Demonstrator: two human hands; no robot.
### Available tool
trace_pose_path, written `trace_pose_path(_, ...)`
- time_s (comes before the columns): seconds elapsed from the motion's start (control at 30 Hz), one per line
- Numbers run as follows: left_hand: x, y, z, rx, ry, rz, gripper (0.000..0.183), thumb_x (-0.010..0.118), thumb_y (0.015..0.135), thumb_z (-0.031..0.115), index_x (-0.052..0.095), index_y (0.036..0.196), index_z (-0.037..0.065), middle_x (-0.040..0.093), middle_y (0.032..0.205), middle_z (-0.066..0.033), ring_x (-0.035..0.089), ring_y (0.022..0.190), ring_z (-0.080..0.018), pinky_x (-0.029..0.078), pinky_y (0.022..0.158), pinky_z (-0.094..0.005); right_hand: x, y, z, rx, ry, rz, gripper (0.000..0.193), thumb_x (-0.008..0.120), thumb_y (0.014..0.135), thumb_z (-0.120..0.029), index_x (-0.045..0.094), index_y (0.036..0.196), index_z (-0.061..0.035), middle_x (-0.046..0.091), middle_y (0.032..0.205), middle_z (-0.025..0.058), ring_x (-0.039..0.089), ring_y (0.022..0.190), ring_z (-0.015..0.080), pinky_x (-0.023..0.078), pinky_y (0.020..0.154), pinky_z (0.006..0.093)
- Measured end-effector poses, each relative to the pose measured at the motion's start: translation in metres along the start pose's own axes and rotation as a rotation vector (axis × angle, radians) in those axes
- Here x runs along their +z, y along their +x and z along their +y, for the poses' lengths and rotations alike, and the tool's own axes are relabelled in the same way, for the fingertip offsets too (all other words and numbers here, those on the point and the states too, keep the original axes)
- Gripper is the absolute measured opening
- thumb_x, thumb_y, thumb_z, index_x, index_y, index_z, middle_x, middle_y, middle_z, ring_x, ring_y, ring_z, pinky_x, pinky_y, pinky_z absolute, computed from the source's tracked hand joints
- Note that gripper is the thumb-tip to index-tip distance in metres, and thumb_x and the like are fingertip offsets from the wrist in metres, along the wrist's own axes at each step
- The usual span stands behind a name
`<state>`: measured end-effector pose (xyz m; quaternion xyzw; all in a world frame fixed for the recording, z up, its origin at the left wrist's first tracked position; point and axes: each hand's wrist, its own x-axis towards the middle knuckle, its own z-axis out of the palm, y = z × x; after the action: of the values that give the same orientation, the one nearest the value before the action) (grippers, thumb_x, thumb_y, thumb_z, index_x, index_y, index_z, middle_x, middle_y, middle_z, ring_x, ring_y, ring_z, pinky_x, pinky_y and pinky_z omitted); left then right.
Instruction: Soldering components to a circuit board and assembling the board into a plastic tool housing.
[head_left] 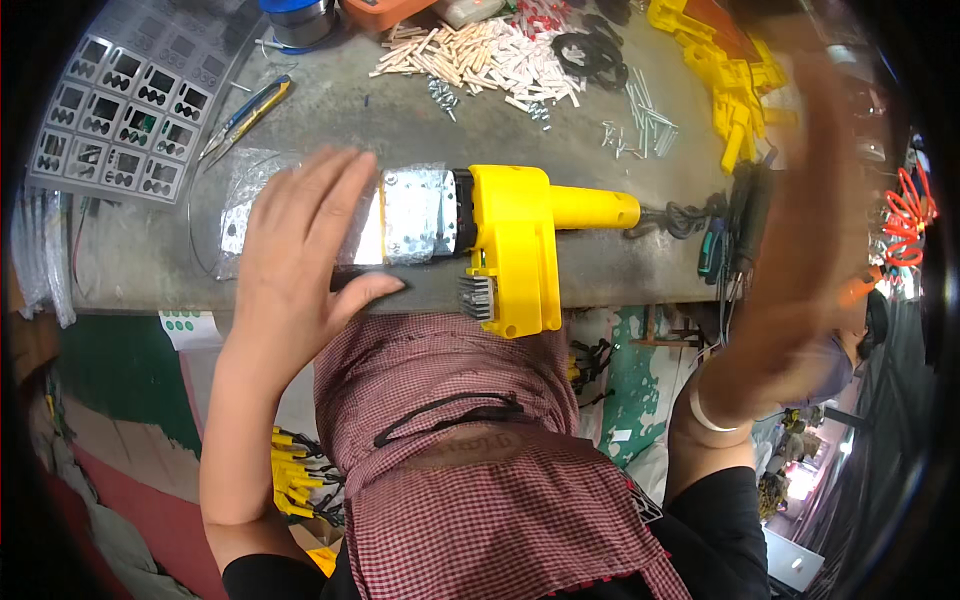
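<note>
A corded tool with a yellow plastic housing (pixel 512 230) lies across the bench in front of me. Its yellow handle (pixel 595 208) points right, with a dark cord (pixel 680 214) trailing from the end. On the left side is a silver metal body (pixel 418 215) wrapped in clear plastic. A grey finned block (pixel 477 297) shows at the housing's near corner. My left hand (pixel 300 225) rests over the wrapped body, fingers stretched out and thumb apart, hiding part of it. My right hand (pixel 815 150) is raised at the right, away from the tool; motion smears its fingers.
Pliers (pixel 245 120) and a label sheet (pixel 125 115) lie left, below a wire spool (pixel 300 22). Piles of pale sticks (pixel 440 52), screws (pixel 443 98) and metal pins (pixel 652 118) sit at the back. Yellow housing parts (pixel 735 85) and a screwdriver (pixel 711 250) are right.
</note>
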<state>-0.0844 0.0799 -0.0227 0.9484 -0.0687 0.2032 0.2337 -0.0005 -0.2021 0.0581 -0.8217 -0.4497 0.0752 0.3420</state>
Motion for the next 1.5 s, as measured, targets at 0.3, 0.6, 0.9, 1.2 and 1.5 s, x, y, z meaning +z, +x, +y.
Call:
trace_pose_path(0.3,0.014,0.000,-0.003,0.017,0.007,-0.052,0.080,0.082,0.060,0.026,0.053,0.132,0.006,0.054,0.127,-0.0123,0.052,0.116,-0.0336,0.039,0.100,-0.0456,0.076,0.065,0.025,-0.009,-0.362,-0.035,0.062,0.047,0.098,-0.032,0.030,0.149,-0.0008,0.038,0.148,0.0219,0.028,0.143,0.0360,0.022,0.115,0.0466)
trace_pose_path(0.6,0.019,0.044,0.032,0.097,-0.177,0.031,0.033,0.067,0.082,0.012,0.064,0.113,0.002,0.063,0.111,-0.0129,0.058,0.104,-0.0324,0.044,0.092,-0.0423,0.023,0.022,0.063,0.357,-0.152,0.149,0.037,0.044,0.100,-0.029,0.067,0.093,-0.0010,0.067,0.094,0.0189,0.062,0.091,0.0392,0.048,0.079,0.0460)
trace_pose_path(0.9,0.052,0.060,0.041,-0.039,-0.281,-0.049,0.013,0.060,0.089,0.011,0.068,0.090,0.001,0.065,0.085,-0.0126,0.061,0.083,-0.0314,0.048,0.074,-0.0412,0.021,0.051,0.092,0.221,-0.386,-0.211,0.036,0.041,0.099,-0.030,0.067,0.093,-0.0059,0.068,0.083,0.0167,0.065,0.078,0.0382,0.050,0.068,0.0515)
trace_pose_path(1.2,0.049,0.064,0.045,0.010,-0.205,-0.137,0.020,0.050,0.093,0.012,0.065,0.098,0.000,0.061,0.089,-0.0165,0.056,0.083,-0.0360,0.045,0.074,-0.0433,0.031,0.048,0.082,0.409,-0.392,-0.114,0.045,0.042,0.098,-0.034,0.071,0.077,-0.0056,0.069,0.075,0.0191,0.068,0.071,0.0378,0.055,0.069,0.0482)
trace_pose_path(1.5,0.045,0.062,0.046,-0.028,-0.193,-0.239,0.026,0.043,0.096,0.016,0.063,0.100,-0.001,0.059,0.090,-0.0193,0.055,0.084,-0.0384,0.043,0.076,-0.0433,-0.025,0.031,0.102,0.485,0.088,-0.176,0.049,0.040,0.100,-0.040,0.066,0.084,-0.0026,0.068,0.077,0.0169,0.064,0.072,0.0374,0.052,0.071,0.0445)
